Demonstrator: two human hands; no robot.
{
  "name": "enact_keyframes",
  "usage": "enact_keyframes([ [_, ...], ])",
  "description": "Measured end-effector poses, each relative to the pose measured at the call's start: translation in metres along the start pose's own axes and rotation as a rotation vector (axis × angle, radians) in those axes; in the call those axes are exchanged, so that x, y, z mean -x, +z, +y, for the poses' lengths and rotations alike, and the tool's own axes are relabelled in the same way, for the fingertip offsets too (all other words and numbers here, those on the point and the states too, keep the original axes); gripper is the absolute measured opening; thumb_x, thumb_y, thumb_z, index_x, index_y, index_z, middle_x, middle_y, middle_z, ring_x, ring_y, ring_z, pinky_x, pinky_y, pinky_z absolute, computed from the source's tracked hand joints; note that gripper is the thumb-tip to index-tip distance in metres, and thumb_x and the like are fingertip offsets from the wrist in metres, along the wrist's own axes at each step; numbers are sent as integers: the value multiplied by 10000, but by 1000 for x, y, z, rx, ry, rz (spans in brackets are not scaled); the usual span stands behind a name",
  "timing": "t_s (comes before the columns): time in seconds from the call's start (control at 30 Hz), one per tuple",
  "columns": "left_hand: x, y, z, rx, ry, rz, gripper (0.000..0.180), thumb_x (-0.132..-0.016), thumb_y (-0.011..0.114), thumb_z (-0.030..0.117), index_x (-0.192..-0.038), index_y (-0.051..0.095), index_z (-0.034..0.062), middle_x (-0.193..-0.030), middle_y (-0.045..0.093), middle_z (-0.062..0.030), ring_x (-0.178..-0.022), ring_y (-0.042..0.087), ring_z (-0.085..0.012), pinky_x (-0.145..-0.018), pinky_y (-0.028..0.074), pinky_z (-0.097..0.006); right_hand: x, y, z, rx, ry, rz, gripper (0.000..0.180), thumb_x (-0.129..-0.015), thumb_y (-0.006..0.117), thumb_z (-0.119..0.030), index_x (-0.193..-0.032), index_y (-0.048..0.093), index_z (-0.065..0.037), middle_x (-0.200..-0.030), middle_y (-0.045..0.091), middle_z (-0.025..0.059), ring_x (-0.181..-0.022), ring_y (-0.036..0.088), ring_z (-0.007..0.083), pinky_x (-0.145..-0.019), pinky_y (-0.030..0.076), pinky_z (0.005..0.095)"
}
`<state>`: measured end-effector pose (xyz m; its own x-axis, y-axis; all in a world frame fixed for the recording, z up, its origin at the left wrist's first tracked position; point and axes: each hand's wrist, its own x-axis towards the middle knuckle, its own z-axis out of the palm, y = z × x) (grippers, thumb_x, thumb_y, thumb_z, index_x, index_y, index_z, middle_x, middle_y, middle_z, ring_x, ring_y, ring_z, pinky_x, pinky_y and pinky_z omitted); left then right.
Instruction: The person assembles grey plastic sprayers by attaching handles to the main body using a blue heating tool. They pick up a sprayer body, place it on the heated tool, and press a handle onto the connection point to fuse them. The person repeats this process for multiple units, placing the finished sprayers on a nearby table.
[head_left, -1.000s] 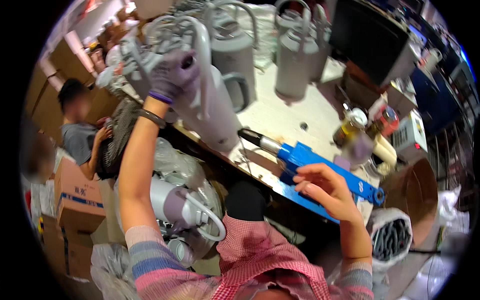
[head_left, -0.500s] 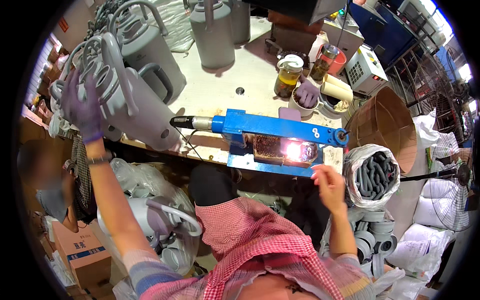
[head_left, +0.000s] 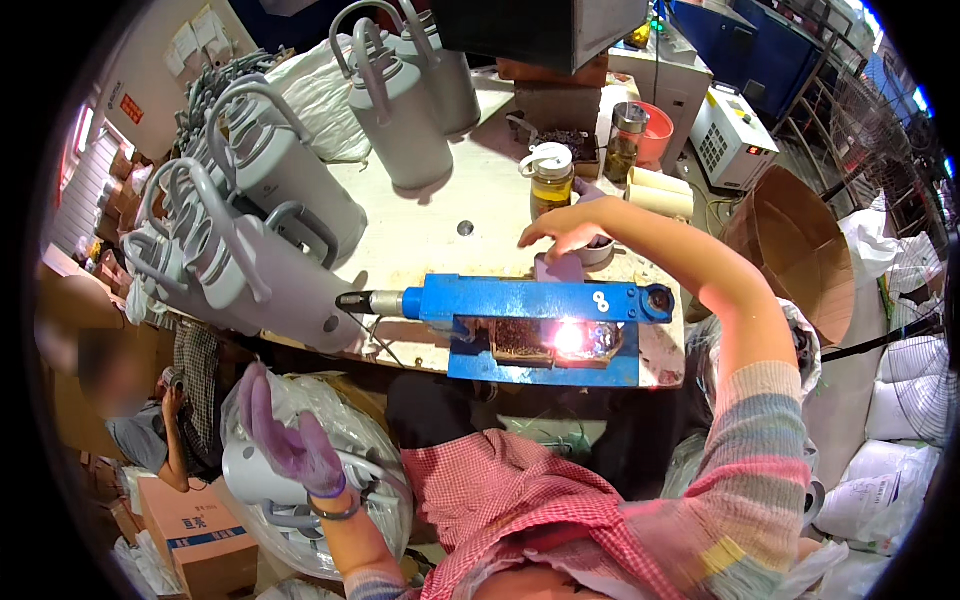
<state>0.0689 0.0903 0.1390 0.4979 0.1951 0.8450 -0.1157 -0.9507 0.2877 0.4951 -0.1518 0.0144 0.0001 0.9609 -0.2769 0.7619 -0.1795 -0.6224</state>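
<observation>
1. Nearest, on the person's side of the blue metal fixture (head_left: 540, 298), hung a red-and-white checked cloth apron (head_left: 520, 490); the soft knitted sleeve (head_left: 755, 440) carried coloured stripes.
2. Nearer than the fixture and to its left, the left hand (head_left: 295, 450) wore a thin purple glove. Its grip was apart, fingers raised and nothing held. Behind it lay a smooth grey jug (head_left: 255, 470) wrapped in crinkled clear plastic (head_left: 340, 395); whether the glove touched the wrapping, I cannot tell.
3. The fixture itself stood at the near edge of the pale, stained bench (head_left: 430, 235): a long, straight-edged painted arm above a flat base plate, with a bright glow in the gap and a black-tipped silver rod at its left end.
4. Just beyond the fixture, the bare right hand (head_left: 572, 228) stretched in from the right, its grip apart, fingers loosely bent, with nothing seen in it. Below it, close to the fixture's far edge, lay a flat lavender pad (head_left: 558, 268); contact could not be judged.
5. Farther beyond the fixture stood a clear, white-lidded jar (head_left: 550, 182) and smooth cream rolls (head_left: 660, 190).
6. Beyond the fixture to the left, matte grey cylindrical jugs (head_left: 400, 130) rose, with looped handles.
</observation>
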Motion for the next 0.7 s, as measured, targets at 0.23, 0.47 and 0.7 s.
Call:
enact_keyframes([
  [0.23,26,8,-26,88,-269,-31,474,-927,501,66,-1378,464,-74,-1428,469,-216,-1304,494,-366,-1082,441,-468,-37,-2,-2,-77,198,-273,508,-785,809,-121,-1260,650,-35,-1190,699,140,-1091,653,257,-918,511,369],
  [0.47,22,37,-16,194,-312,-46,440,-947,497,76,-1358,487,-82,-1394,509,-221,-1264,532,-360,-1076,442,-463,-8,-47,2,-483,261,-374,282,-786,835,-121,-1041,760,-27,-948,756,42,-835,675,119,-736,532,265],
  [0.7,21,35,-10,166,-358,-93,436,-938,461,58,-1347,491,-91,-1387,526,-222,-1233,562,-355,-1082,428,-456,7,-80,15,-341,430,-398,266,-779,845,-129,-1030,773,-77,-920,751,4,-839,653,109,-725,516,265],
])
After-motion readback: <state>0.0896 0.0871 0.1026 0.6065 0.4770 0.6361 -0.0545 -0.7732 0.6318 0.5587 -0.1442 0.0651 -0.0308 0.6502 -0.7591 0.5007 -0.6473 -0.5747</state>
